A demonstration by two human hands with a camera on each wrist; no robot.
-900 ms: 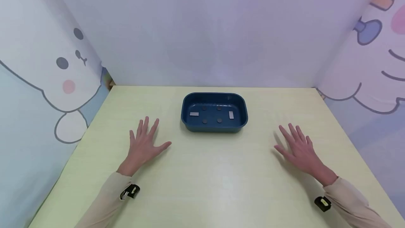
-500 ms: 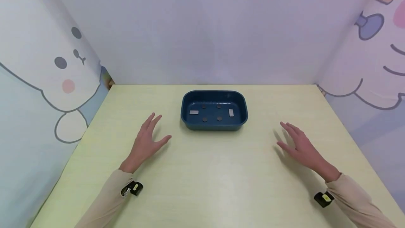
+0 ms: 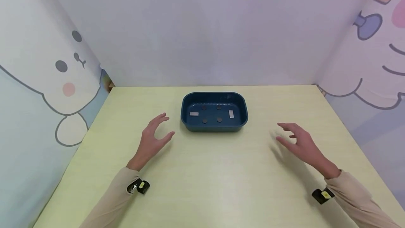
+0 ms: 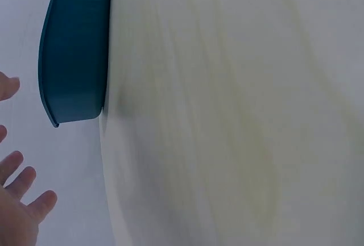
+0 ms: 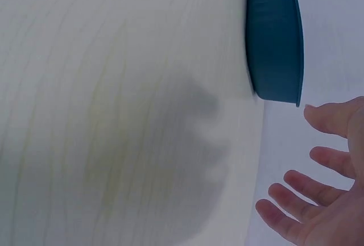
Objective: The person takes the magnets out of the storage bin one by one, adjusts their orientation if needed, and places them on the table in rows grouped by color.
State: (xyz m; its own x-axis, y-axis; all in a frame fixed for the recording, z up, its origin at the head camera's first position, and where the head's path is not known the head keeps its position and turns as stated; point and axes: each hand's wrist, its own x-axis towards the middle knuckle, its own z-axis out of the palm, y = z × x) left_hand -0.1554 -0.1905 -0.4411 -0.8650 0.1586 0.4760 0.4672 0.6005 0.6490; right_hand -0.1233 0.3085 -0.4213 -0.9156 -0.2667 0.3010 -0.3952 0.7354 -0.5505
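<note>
A dark blue rectangular tub (image 3: 214, 128) with rounded corners stands upright near the back of the table. On its floor lie two small silvery rectangular pieces, one on the left (image 3: 194, 114) and one on the right (image 3: 231, 114), with several small round brownish discs (image 3: 219, 120) between them. My left hand (image 3: 151, 143) hovers left of the tub, thumb spread from loosely bent fingers, holding nothing. To the right, and farther from the tub, my right hand (image 3: 303, 147) is also raised over the table, fingers relaxed and holding nothing. Both wrist views show the tub's outer wall (image 4: 77, 53) beyond the fingers.
The pale yellow wooden table (image 3: 215, 178) spreads around the tub. A plain whitish backdrop (image 3: 205, 31) rises behind its rear edge, and cartoon-printed cloths (image 3: 34, 45) hang at both sides. Each sleeve carries a small black wrist camera (image 3: 322, 195).
Both hands have turned from flat, spread fingers to a sideways, loosely curved pose. The left hand has shifted slightly right, toward the tub. The tub and its contents stay put.
</note>
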